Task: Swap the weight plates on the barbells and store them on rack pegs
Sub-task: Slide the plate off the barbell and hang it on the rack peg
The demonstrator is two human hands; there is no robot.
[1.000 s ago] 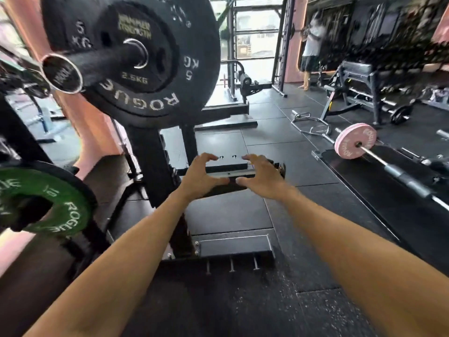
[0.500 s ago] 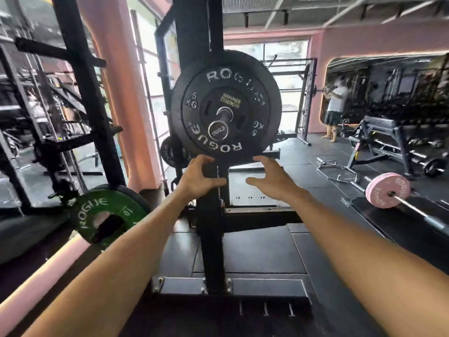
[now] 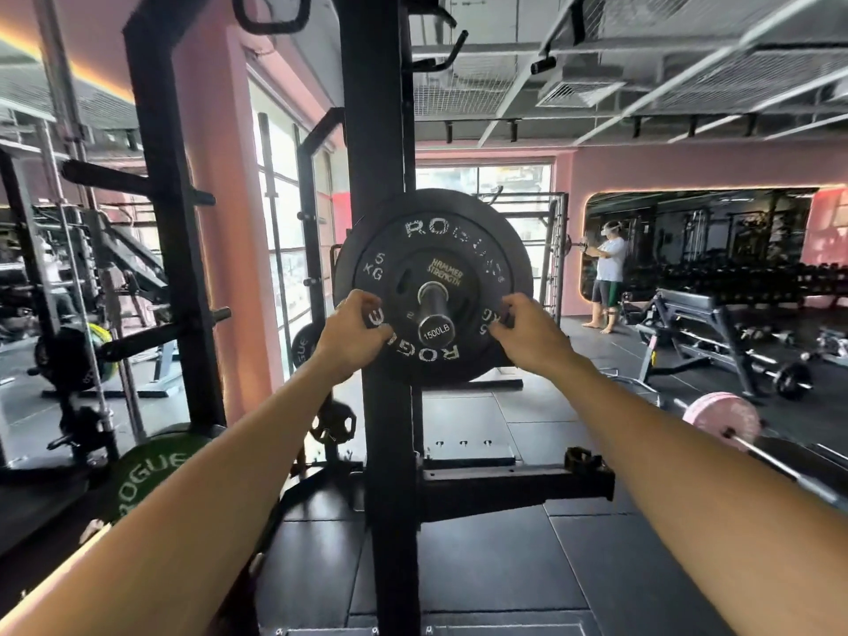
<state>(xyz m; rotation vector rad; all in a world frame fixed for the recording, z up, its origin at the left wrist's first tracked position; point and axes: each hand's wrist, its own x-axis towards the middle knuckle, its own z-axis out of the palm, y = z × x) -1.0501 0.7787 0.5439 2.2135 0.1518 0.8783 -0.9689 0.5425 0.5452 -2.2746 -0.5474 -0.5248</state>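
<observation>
The left hand and right hand curl their fingers over opposite edges of a black 5 kg plate, gripping it at equal reach. The plate hangs at chest height on a steel barbell sleeve against the black rack upright. The sleeve's long axis points straight at the person, so the plate likely must slide toward them to come off.

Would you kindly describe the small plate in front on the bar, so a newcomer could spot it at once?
Find the black rack upright in the middle of the view; a barbell sleeve stamped 1500LB juts toward the camera. On it, in front of the big black Rogue 5 kg plate, sits the small black plate, between the left hand and right hand. It alone has gold Hammer Strength lettering.
</observation>
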